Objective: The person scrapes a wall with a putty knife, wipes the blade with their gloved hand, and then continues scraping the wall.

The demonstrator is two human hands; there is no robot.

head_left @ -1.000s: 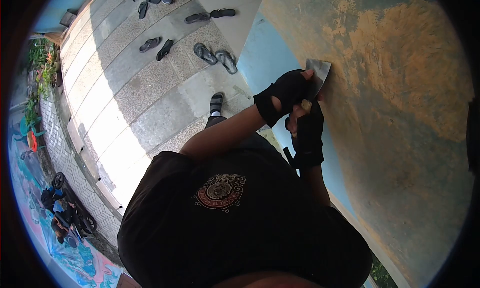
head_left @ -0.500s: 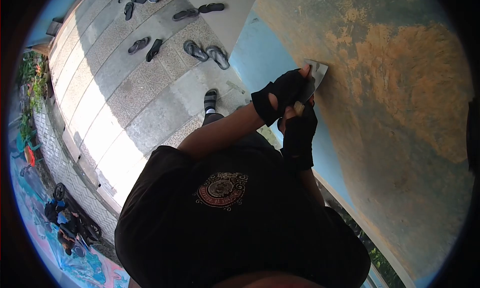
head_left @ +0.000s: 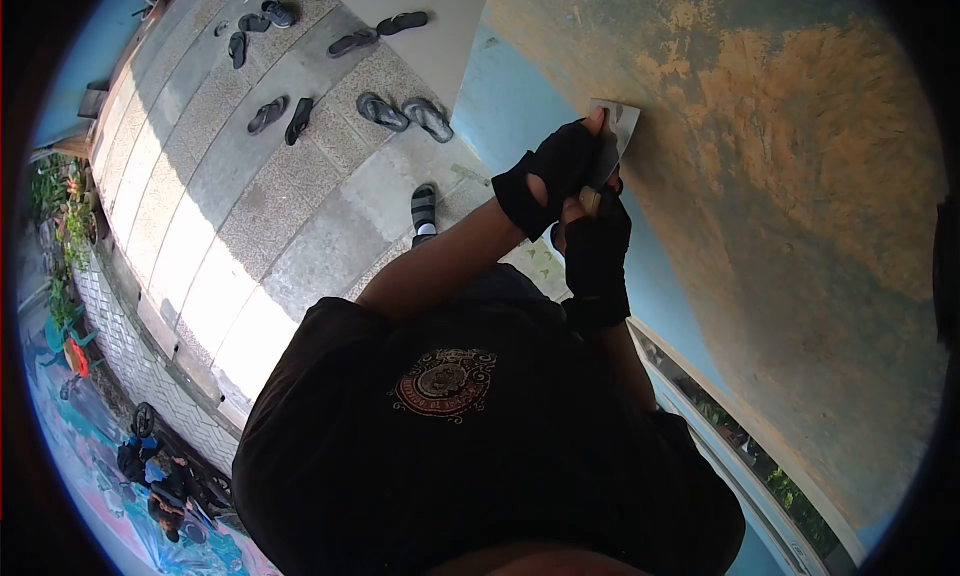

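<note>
Scraper (head_left: 617, 124) shifted slightly farther along wall (head_left: 800, 226) since second ago, hands with it. Left hand (head_left: 553, 174) and right hand (head_left: 598, 244), gloved, together, clamped on scraper; blade touching patchy orange-teal wall. Paved floor (head_left: 280, 206) left, sandals (head_left: 400, 111) scattered far.

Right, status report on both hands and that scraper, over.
Left hand and right hand gloved, both clamped on scraper. Scraper edge against weathered wall. Nothing blocking it.

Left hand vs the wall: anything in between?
Yes, head view: the scraper, its blade held against the wall by the left hand; the right hand grips it lower down.
</note>
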